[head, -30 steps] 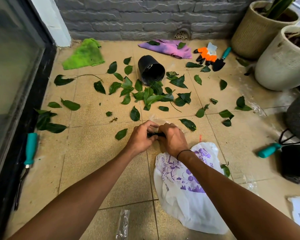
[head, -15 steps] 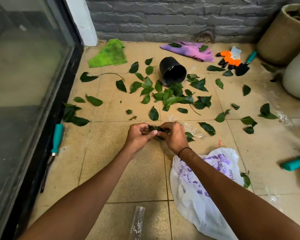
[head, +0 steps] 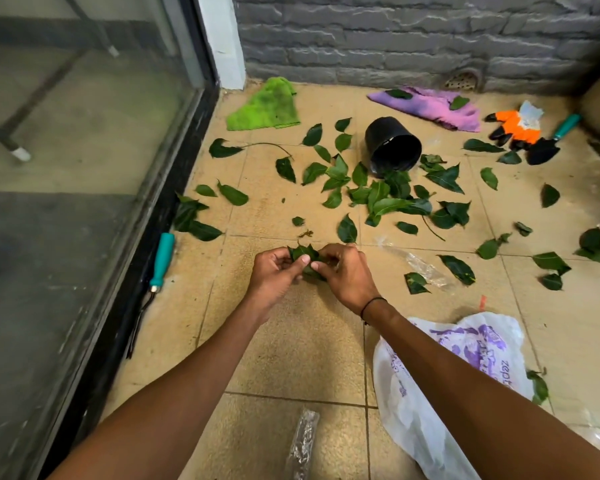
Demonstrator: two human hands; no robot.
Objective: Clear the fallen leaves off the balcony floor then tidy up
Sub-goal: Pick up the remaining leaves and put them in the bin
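Above the tan floor tiles (head: 291,341), mid-frame: left hand (head: 274,273) and right hand (head: 347,275), fingers of both curled round one small bunch of leaves (head: 303,254), held between them. Beyond: loose leaves (head: 388,199) scattered on the floor around a tipped black pot (head: 392,147). By the right forearm: white plastic bag (head: 465,358), lying flat. Along the door track: teal-handled tool (head: 161,258).

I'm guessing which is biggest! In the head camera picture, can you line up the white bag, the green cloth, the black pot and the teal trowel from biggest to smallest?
1. white bag, though it lies nearest the camera
2. green cloth
3. black pot
4. teal trowel

Cloth and pot look close, so that order is unsure.
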